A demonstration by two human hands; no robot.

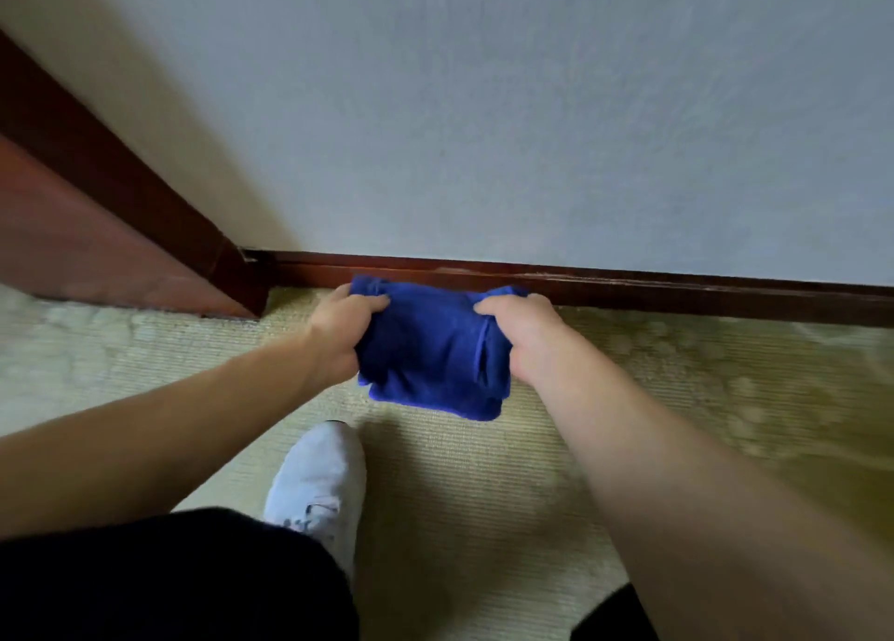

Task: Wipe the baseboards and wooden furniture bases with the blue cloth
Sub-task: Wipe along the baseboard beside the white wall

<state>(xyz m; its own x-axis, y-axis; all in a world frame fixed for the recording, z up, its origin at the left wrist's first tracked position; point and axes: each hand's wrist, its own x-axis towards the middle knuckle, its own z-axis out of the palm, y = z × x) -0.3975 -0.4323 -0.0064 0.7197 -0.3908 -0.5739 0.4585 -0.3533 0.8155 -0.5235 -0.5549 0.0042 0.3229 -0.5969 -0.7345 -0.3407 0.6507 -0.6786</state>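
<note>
A folded blue cloth (430, 350) hangs between both hands in the middle of the head view, above the carpet and just in front of the dark wooden baseboard (677, 287). My left hand (338, 331) grips its left edge, thumb on top. My right hand (522, 335) grips its right edge the same way. The baseboard runs along the foot of the pale wall from centre to right. Whether the cloth's far edge touches the baseboard I cannot tell.
A reddish-brown wooden furniture side or door (96, 234) slants in from the left and meets the baseboard at the corner. Pale green patterned carpet (484, 495) covers the floor. My white shoe (319, 485) and dark trousers (169, 582) are at the bottom.
</note>
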